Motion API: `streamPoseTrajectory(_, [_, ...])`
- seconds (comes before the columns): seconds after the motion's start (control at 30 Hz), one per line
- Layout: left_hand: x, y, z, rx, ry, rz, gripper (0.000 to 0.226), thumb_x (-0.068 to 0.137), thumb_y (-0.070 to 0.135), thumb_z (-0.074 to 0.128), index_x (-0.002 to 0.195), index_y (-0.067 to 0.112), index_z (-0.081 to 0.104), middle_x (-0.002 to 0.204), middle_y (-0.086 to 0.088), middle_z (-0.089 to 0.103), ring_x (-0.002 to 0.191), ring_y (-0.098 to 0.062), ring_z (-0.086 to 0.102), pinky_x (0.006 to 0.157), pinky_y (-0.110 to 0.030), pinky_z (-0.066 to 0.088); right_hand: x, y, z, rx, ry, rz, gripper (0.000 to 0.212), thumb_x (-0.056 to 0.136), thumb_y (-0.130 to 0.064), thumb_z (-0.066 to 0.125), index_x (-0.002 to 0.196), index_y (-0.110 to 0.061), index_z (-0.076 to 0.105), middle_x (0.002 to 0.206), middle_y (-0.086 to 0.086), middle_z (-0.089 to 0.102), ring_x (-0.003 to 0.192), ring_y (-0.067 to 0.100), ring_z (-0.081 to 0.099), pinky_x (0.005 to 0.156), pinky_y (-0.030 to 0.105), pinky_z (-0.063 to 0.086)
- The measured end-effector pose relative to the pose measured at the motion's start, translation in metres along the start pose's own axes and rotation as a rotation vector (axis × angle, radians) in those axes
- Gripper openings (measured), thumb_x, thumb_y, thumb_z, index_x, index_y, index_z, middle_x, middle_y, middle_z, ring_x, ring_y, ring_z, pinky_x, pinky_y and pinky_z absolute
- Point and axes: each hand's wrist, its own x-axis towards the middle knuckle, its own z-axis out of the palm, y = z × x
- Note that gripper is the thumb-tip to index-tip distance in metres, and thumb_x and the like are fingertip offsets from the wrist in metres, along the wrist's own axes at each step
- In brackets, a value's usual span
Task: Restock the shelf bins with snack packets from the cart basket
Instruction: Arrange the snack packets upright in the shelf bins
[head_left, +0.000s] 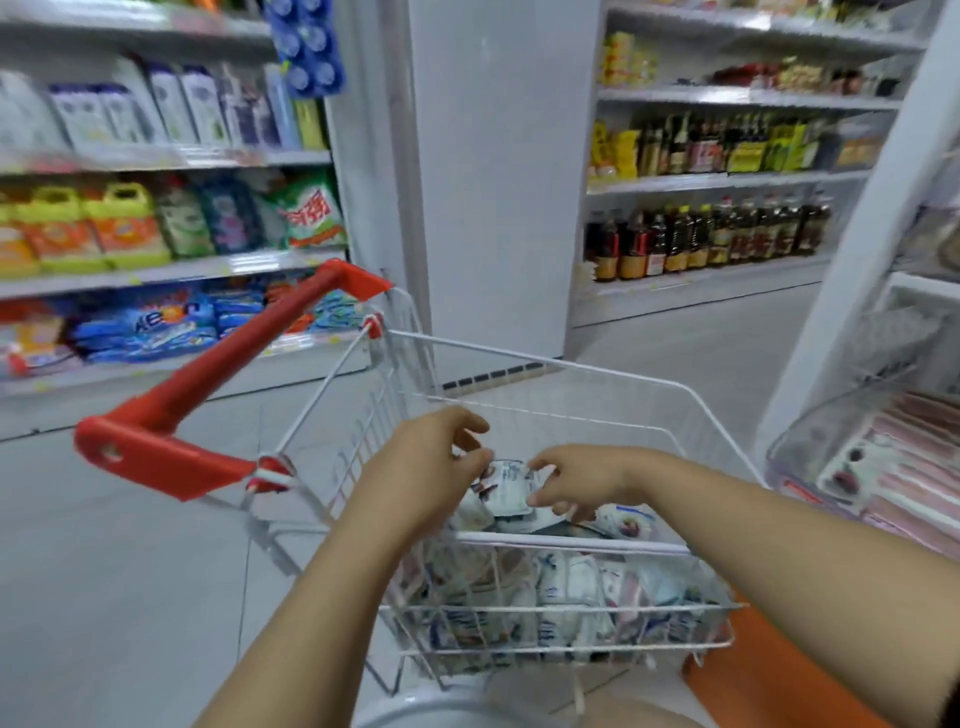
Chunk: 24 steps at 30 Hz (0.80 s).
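Both hands work inside the cart basket. The left hand and right hand each pinch an edge of one snack packet, held above the pile, presumably for transfer. The clear shelf bin stands at 3 o'clock, apart.

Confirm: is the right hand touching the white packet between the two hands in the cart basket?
Touching. The head view shows the right hand pinching the white packet by its right edge, thumb above and fingers below, with no gap.

Left hand, right hand forward, both pinching packet.
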Motion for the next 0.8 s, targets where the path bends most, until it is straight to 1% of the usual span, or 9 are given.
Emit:
streamPoseTrajectory(0.07, [0.000,0.001,-0.001,-0.067,0.010,-0.018,0.024,0.093,0.034,0.064,0.117,0.035,0.062,0.099,0.018,0.065,0.088,-0.002,0.064,0.087,-0.035,0.053,0.018,-0.005,0.005,0.178,-0.030,0.072,0.082,0.091,-0.036,0.070,0.154,-0.020,0.021,0.144,0.011,0.046,0.107,0.023,0.065,0.086,0.042,0.056])
streamPoseTrajectory(0.17, [-0.002,0.002,0.000,-0.090,0.035,-0.023,0.023,0.094,0.037,0.062,0.117,0.039,0.060,0.101,0.020,0.066,0.090,-0.001,0.064,0.087,-0.037,0.054,0.036,-0.011,0.012,0.364,-0.011,0.166,0.072,0.092,-0.027,0.069,0.148,-0.008,0.028,0.139,0.017,0.042,0.094,0.027,0.065,0.089,0.043,0.057])
streamPoseTrajectory(0.27, [-0.005,0.002,0.000,-0.088,0.054,-0.025,0.025,0.095,0.039,0.060,0.119,0.042,0.058,0.104,0.022,0.066,0.093,0.000,0.063,0.088,-0.037,0.054,0.045,-0.016,0.019,0.515,0.077,0.205,0.053,0.094,-0.018,0.067,0.136,0.000,0.039,0.099,0.015,0.051,0.067,0.021,0.059,0.083,0.036,0.057])
streamPoseTrajectory(0.37, [-0.007,0.005,-0.001,-0.054,0.066,-0.016,0.025,0.096,0.040,0.057,0.121,0.042,0.057,0.107,0.022,0.066,0.097,-0.001,0.062,0.088,-0.036,0.053,0.049,-0.019,0.025,0.502,0.142,0.190,0.041,0.094,-0.006,0.065,0.127,0.004,0.043,0.068,0.009,0.049,0.042,0.013,0.051,0.063,0.028,0.052])
streamPoseTrajectory(0.43, [-0.008,0.005,-0.002,-0.041,0.068,-0.013,0.026,0.096,0.040,0.057,0.122,0.042,0.056,0.109,0.022,0.065,0.098,-0.001,0.062,0.088,-0.036,0.053,0.053,-0.018,0.030,0.446,0.153,0.176,0.064,0.090,0.002,0.065,0.144,0.002,0.032,0.070,0.012,0.056,0.043,0.014,0.053,0.054,0.026,0.046])
streamPoseTrajectory(0.5, [-0.008,0.005,-0.002,-0.025,0.068,-0.010,0.026,0.096,0.041,0.056,0.122,0.042,0.055,0.109,0.022,0.065,0.099,-0.001,0.061,0.087,-0.035,0.053,0.053,-0.017,0.031,0.455,0.126,0.157,0.082,0.088,0.010,0.062,0.155,-0.015,0.021,0.077,0.015,0.060,0.043,0.012,0.055,0.045,0.022,0.045])
streamPoseTrajectory(0.63, [-0.008,0.006,-0.001,0.022,0.081,-0.007,0.027,0.097,0.040,0.056,0.123,0.042,0.055,0.109,0.020,0.065,0.098,-0.002,0.062,0.087,-0.036,0.054,0.040,-0.014,0.016,0.455,0.059,0.153,0.066,0.088,0.015,0.055,0.143,-0.021,0.049,0.076,0.011,0.059,0.043,0.010,0.053,0.044,0.019,0.046])
streamPoseTrajectory(0.73, [-0.009,0.007,-0.002,0.055,0.096,0.005,0.026,0.096,0.040,0.056,0.123,0.040,0.056,0.108,0.019,0.065,0.099,-0.003,0.062,0.087,-0.037,0.054,0.013,-0.007,-0.003,0.458,0.108,0.116,0.062,0.088,0.014,0.052,0.139,-0.021,0.054,0.072,0.011,0.060,0.047,0.013,0.052,0.051,0.022,0.048])
streamPoseTrajectory(0.8, [-0.010,0.009,-0.002,0.088,0.104,0.033,0.026,0.097,0.040,0.055,0.122,0.039,0.057,0.107,0.020,0.065,0.098,-0.003,0.062,0.086,-0.036,0.054,-0.017,-0.001,-0.012,0.509,0.169,0.014,0.063,0.088,0.015,0.052,0.138,-0.022,0.055,0.093,0.014,0.063,0.048,0.014,0.052,0.055,0.026,0.048])
